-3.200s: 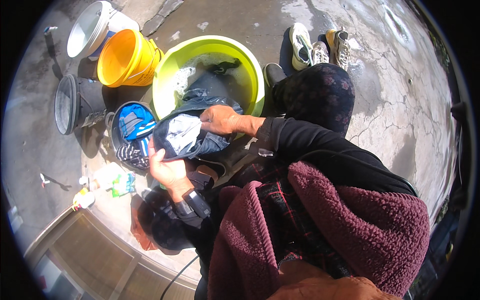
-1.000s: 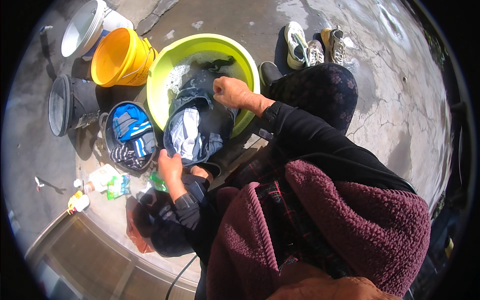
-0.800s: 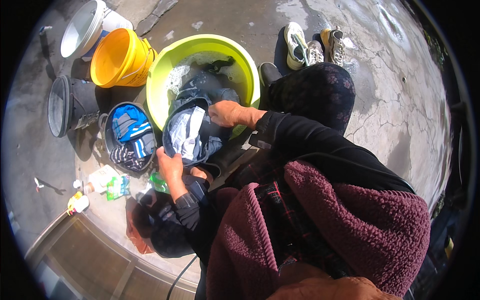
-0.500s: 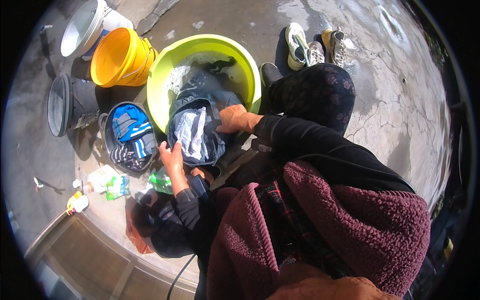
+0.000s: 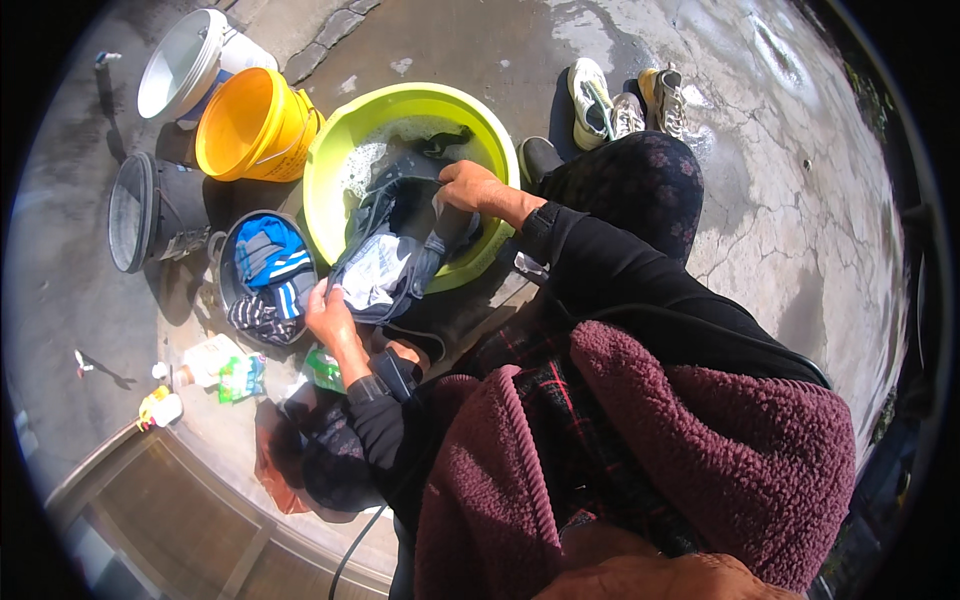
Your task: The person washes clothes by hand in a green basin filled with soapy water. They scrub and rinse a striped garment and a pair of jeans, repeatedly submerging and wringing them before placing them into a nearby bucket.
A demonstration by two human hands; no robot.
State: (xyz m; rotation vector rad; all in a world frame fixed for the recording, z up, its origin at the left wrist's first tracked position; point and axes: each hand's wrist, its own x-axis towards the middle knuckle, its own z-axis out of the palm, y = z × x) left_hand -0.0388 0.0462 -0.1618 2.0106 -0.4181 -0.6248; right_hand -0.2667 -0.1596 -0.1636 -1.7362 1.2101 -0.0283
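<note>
A pair of dark denim jeans (image 5: 428, 268) hangs over the near rim of a lime-green basin (image 5: 320, 185), its waist spread wide. White pocket lining (image 5: 375, 270) shows inside the waist. My right hand (image 5: 478, 190) pinches the waist's far right edge above the basin. At the near left, my left hand (image 5: 330, 315) has its fingers and thumb closed on the opposite edge, outside the basin. The rest of the jeans lies in soapy water (image 5: 365, 165) with white foam; their lower part is hidden.
Left of the basin stand a yellow bucket (image 5: 235, 125), a white bucket (image 5: 180, 65), a dark bucket (image 5: 135, 212) and a tub of blue and striped clothes (image 5: 228, 285). Bottles and packets (image 5: 240, 378) lie nearby. Shoes (image 5: 592, 105) stand at the far right.
My right hand has moved up and away, pulling the jeans' waist wider. My left hand has shifted slightly left and closed on the near edge.
</note>
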